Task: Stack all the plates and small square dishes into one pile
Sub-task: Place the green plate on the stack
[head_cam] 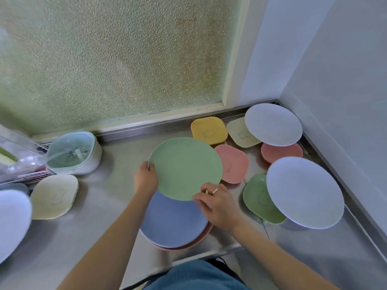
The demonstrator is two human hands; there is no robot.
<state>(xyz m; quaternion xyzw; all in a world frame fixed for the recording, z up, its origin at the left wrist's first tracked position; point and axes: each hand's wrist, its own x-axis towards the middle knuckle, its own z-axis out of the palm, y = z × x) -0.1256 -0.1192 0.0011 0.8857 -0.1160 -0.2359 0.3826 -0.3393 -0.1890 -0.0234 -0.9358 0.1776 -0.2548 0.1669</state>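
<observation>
Both hands hold a round green plate [185, 167] above the steel counter: my left hand [145, 178] grips its left rim, my right hand [215, 203] its near right rim. Below it lies a blue plate [172, 223] on a pink plate [201, 237]. To the right are a pink square dish [233, 164], a yellow square dish [208, 130], a cream square dish [238, 132], a second pink dish [281, 152], a green square dish [258, 200] and two white round plates [273, 124] [304, 192]. At left sits a cream square dish [54, 196].
A white plate [12, 222] juts in at the far left edge. A pale blue lidded container [73, 152] and a wire rack [23, 164] stand at the back left. A frosted window runs behind; a white wall [345, 91] closes the right side.
</observation>
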